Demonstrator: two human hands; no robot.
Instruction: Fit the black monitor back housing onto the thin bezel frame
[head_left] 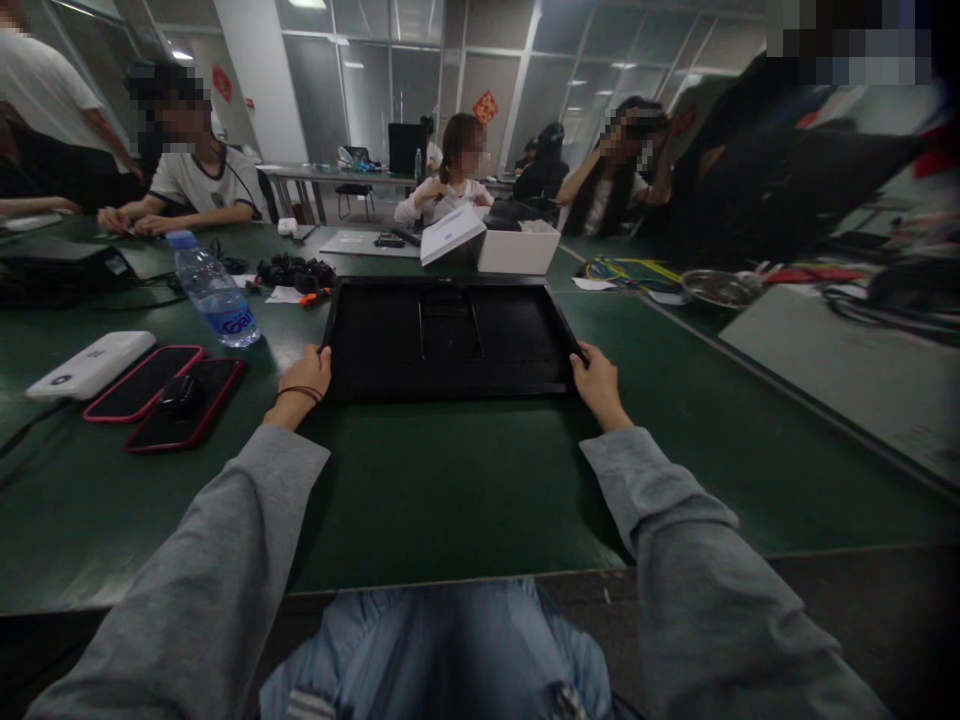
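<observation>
A wide, flat black rectangular tray-like panel with a raised rim lies in front of me on the green table. A narrower black rectangular part shows at its middle. My left hand grips the panel's left edge near the front corner, thumb on top. At the opposite edge, my right hand holds the right side in the same way. The fingers under the rim are mostly hidden.
Left of the panel stand a tilted-looking water bottle, a white power bank and two red-edged phones. Behind it are an opened white box and black gear. Cables and a metal bowl lie right. People sit across the table.
</observation>
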